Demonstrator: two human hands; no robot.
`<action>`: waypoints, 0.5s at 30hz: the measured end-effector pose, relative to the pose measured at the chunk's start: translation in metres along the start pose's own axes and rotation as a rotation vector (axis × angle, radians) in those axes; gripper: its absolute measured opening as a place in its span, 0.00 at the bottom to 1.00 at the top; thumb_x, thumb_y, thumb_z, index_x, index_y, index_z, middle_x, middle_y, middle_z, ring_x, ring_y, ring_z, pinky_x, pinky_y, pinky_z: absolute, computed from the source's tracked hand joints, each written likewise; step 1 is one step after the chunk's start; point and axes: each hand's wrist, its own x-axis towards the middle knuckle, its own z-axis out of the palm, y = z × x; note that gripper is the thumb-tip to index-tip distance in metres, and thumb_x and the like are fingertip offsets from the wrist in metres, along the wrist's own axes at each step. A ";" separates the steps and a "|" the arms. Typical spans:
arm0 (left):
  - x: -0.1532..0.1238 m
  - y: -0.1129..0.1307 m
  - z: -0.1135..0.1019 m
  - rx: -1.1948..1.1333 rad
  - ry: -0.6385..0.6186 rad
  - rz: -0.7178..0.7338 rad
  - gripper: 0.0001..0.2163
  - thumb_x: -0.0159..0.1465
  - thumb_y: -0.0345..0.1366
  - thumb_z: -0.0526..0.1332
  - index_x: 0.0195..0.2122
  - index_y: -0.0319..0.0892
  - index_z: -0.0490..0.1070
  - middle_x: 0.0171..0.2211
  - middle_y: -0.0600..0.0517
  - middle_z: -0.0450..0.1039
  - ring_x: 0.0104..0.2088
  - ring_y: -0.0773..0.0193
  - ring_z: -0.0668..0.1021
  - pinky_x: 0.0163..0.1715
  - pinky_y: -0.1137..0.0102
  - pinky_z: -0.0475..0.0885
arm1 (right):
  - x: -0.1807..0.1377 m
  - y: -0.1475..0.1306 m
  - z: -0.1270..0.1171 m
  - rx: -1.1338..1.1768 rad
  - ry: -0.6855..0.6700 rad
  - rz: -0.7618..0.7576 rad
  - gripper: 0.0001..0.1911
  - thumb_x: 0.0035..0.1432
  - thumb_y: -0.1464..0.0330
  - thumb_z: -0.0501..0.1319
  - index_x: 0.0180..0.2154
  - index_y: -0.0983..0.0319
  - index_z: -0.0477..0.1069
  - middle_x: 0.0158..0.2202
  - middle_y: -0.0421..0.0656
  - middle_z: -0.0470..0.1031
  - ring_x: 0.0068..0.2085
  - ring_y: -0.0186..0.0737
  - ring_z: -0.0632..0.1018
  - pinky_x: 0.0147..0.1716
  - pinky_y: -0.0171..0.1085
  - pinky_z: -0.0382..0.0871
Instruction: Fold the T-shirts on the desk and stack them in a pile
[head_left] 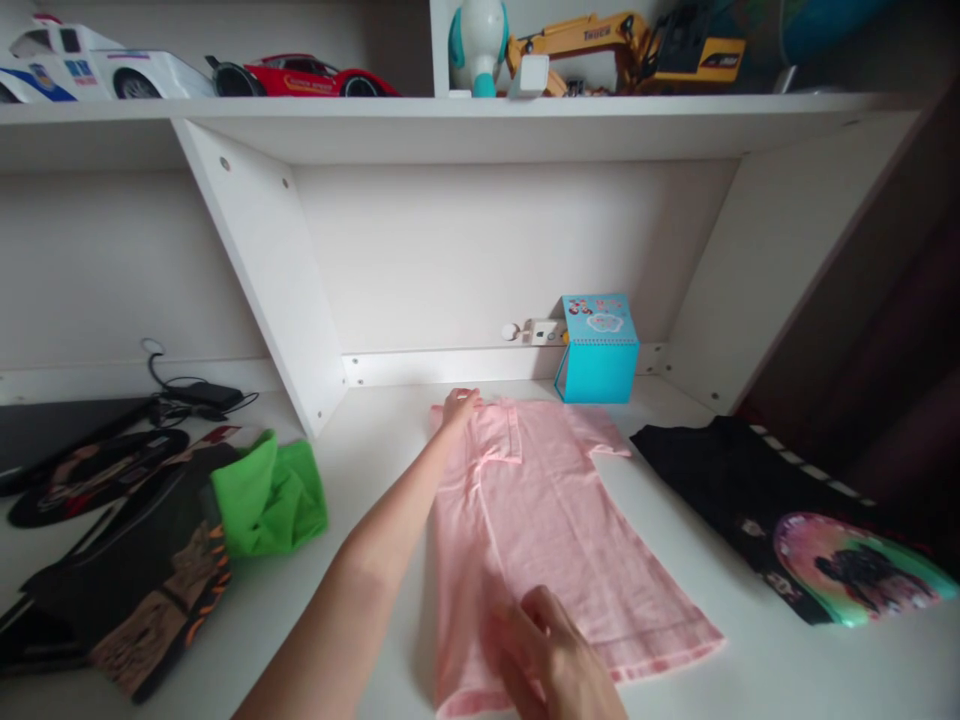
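Observation:
A pink T-shirt (555,520) lies spread on the white desktop, its left side folded inward with that sleeve lying on top. My left hand (460,403) reaches to the far left corner of the shirt, fingers closed at the cloth by the shoulder. Over the lower left part of the shirt is my right hand (559,655), partly blurred, its fingers bent and apart with no cloth seen between them. The right sleeve of the shirt points outward, and the hem faces me.
A folded black garment (720,480) with a colourful print lies right. At left are a green cloth (270,495), a dark printed garment (161,580) and a black adapter (206,395). A blue desk calendar (601,370) stands behind the shirt. Toys line the shelf (480,130) above.

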 end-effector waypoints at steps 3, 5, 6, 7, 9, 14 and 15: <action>-0.019 -0.007 -0.007 0.083 -0.019 0.101 0.13 0.60 0.36 0.57 0.45 0.41 0.68 0.47 0.46 0.72 0.49 0.60 0.72 0.51 0.65 0.63 | 0.000 0.006 0.009 -0.137 0.140 -0.115 0.25 0.50 0.69 0.61 0.52 0.56 0.66 0.53 0.54 0.66 0.51 0.56 0.71 0.39 0.45 0.73; -0.037 -0.015 -0.012 0.245 -0.087 0.187 0.16 0.58 0.36 0.58 0.48 0.46 0.68 0.53 0.47 0.67 0.57 0.56 0.65 0.57 0.61 0.55 | 0.001 0.006 0.022 -0.185 0.158 -0.227 0.31 0.51 0.62 0.62 0.57 0.57 0.61 0.59 0.55 0.59 0.57 0.61 0.64 0.45 0.53 0.68; -0.046 -0.019 -0.014 0.373 -0.133 0.228 0.18 0.58 0.38 0.58 0.51 0.48 0.67 0.56 0.48 0.64 0.59 0.54 0.61 0.58 0.57 0.51 | 0.000 0.005 0.031 -0.199 0.145 -0.258 0.33 0.52 0.58 0.61 0.58 0.58 0.60 0.59 0.55 0.59 0.57 0.61 0.63 0.46 0.55 0.67; -0.055 -0.023 -0.017 0.520 -0.176 0.261 0.20 0.60 0.41 0.57 0.54 0.51 0.65 0.59 0.49 0.60 0.61 0.51 0.57 0.59 0.54 0.48 | 0.000 0.002 0.039 -0.214 0.132 -0.267 0.33 0.53 0.55 0.60 0.58 0.58 0.59 0.59 0.55 0.59 0.57 0.61 0.63 0.47 0.55 0.67; -0.069 -0.032 -0.022 0.786 -0.233 0.290 0.21 0.62 0.46 0.52 0.58 0.54 0.60 0.62 0.50 0.53 0.63 0.48 0.51 0.58 0.49 0.43 | -0.003 -0.004 0.053 -0.252 0.122 -0.247 0.33 0.54 0.52 0.57 0.58 0.60 0.61 0.57 0.55 0.62 0.57 0.61 0.64 0.48 0.56 0.66; -0.079 -0.043 -0.035 0.974 -0.256 0.302 0.23 0.64 0.49 0.48 0.60 0.54 0.55 0.63 0.49 0.49 0.63 0.46 0.50 0.58 0.48 0.45 | -0.003 -0.005 0.024 -0.140 0.052 -0.430 0.24 0.59 0.58 0.56 0.57 0.55 0.61 0.53 0.48 0.68 0.53 0.53 0.70 0.45 0.47 0.71; -0.079 -0.045 -0.037 0.979 -0.255 0.310 0.23 0.64 0.49 0.48 0.60 0.55 0.55 0.63 0.50 0.49 0.63 0.46 0.50 0.58 0.48 0.45 | 0.003 0.000 0.007 -0.069 -0.007 -0.458 0.25 0.60 0.58 0.55 0.58 0.53 0.60 0.53 0.45 0.68 0.52 0.49 0.71 0.45 0.42 0.72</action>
